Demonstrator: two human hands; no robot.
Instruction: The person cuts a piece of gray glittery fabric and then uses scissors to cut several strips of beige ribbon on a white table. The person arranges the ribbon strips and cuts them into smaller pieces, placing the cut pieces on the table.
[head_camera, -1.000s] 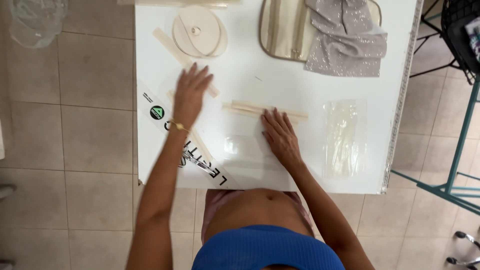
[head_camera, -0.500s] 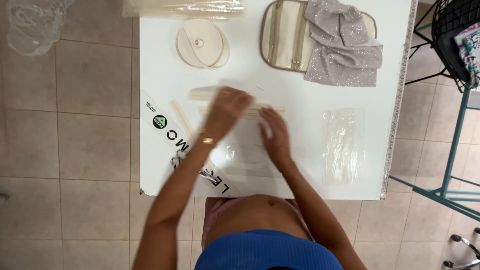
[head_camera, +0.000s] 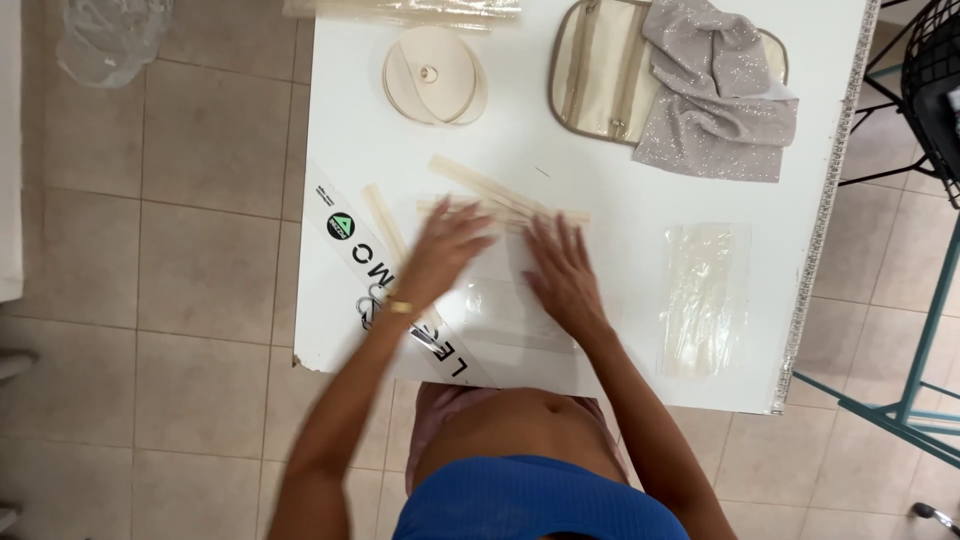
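Cream strips (head_camera: 500, 205) lie near the middle of the white table (head_camera: 620, 330), where we press our left hand (head_camera: 445, 255) and right hand (head_camera: 560, 275) flat, fingers spread, seemingly to pin them and a clear sheet (head_camera: 505, 300). Toward the far edge sit a tape roll (head_camera: 432, 75) and glittery cloth (head_camera: 715, 95).

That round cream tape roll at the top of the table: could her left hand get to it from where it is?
Probably yes. The left hand lies flat near the cream strips, and only bare white table separates it from the tape roll straight ahead.
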